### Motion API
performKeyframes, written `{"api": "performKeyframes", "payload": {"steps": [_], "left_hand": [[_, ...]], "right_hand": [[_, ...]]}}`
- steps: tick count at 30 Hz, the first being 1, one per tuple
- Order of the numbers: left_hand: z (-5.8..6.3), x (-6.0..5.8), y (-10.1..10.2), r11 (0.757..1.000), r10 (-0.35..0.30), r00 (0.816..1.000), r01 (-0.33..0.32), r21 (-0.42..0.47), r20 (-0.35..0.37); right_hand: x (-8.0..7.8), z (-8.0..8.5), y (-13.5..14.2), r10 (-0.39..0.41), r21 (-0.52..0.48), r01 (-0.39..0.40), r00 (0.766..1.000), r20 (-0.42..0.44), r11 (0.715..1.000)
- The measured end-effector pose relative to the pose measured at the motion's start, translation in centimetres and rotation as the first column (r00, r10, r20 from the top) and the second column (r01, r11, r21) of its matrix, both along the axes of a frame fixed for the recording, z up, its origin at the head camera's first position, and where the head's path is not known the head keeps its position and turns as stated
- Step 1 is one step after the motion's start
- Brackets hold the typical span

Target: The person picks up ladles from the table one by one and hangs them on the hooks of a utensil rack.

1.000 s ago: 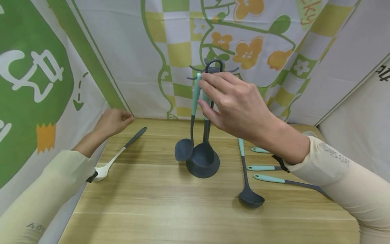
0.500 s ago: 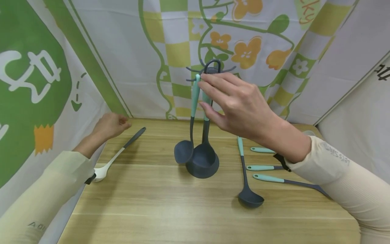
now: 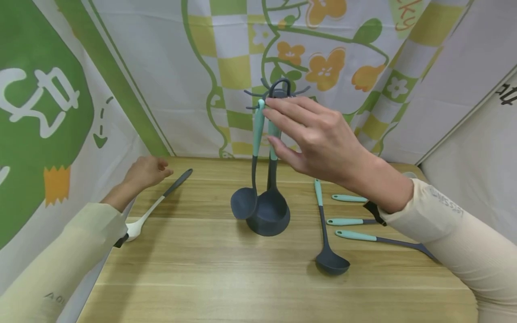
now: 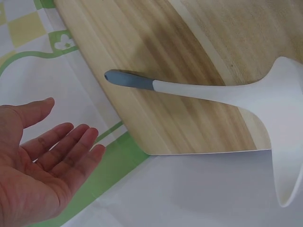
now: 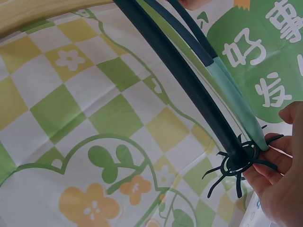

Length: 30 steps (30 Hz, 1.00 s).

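At twelve o'clock on the table [image 3: 210,273], the right hand [image 3: 319,134], fingers extended, thumb apart, gripping nothing, has fingertips at the top of the mint-handled utensil [image 3: 257,134] on the hooked stand [image 3: 279,93]. The relaxed, empty left hand [image 3: 147,172] hovers at ten o'clock near a white ladle [image 4: 246,98].

A wooden tabletop [image 3: 226,282] with pale grain and rounded far right corner; behind it, a white cloth backdrop [image 3: 153,58] printed with yellow and green checks [image 3: 234,72], orange flowers [image 3: 326,69], a green leaf [image 3: 368,31] and partly cut-off orange-red lettering [image 3: 408,13]; to the left, a white cloth wall [image 3: 121,116] with a large green shape [image 3: 44,40] bearing white characters, a dashed green arrow [image 3: 100,140] curving downward and an orange zigzag-edged patch [image 3: 57,185]; to the right, a white cloth wall [image 3: 476,143] with dark characters [image 3: 506,94] at the picture's edge.
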<state>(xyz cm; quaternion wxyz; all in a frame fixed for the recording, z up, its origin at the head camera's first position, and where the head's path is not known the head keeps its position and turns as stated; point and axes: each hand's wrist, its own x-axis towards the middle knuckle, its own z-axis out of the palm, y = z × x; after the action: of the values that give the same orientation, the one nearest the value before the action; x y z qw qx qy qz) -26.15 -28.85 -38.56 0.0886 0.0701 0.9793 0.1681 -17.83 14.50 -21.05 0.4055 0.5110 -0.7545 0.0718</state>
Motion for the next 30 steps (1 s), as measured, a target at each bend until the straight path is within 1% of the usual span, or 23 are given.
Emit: {"api": "performKeyframes", "payload": {"steps": [6, 11, 16, 23, 30], "left_hand": [[-0.6, -0.2, -0.4, 1.000, -0.008, 1.000, 0.008, -0.005, -0.011], [-1.6, -0.4, -0.7, 1.000, 0.004, 1.000, -0.004, 0.007, 0.010], [-2.3, -0.5, -0.7, 1.000, -0.001, 1.000, 0.001, 0.008, 0.019], [-2.8, -0.6, -0.8, 0.999, -0.010, 0.999, 0.012, -0.033, 0.039], [-3.2, -0.5, -1.1, 0.999, 0.003, 0.997, -0.001, -0.033, 0.075]], "right_hand": [[-0.2, 0.0, 0.1, 0.023, 0.000, -0.023, 1.000, 0.005, 1.000], [-0.3, 0.0, 0.2, 0.037, -0.004, -0.037, 0.999, 0.013, 0.999], [-0.3, -0.1, 0.3, 0.043, -0.008, -0.043, 0.999, 0.016, 0.999], [-0.5, -0.2, 0.4, 0.053, -0.016, -0.053, 0.998, 0.016, 0.998], [-0.4, -0.2, 0.3, 0.058, -0.022, -0.058, 0.998, 0.014, 0.998]]}}
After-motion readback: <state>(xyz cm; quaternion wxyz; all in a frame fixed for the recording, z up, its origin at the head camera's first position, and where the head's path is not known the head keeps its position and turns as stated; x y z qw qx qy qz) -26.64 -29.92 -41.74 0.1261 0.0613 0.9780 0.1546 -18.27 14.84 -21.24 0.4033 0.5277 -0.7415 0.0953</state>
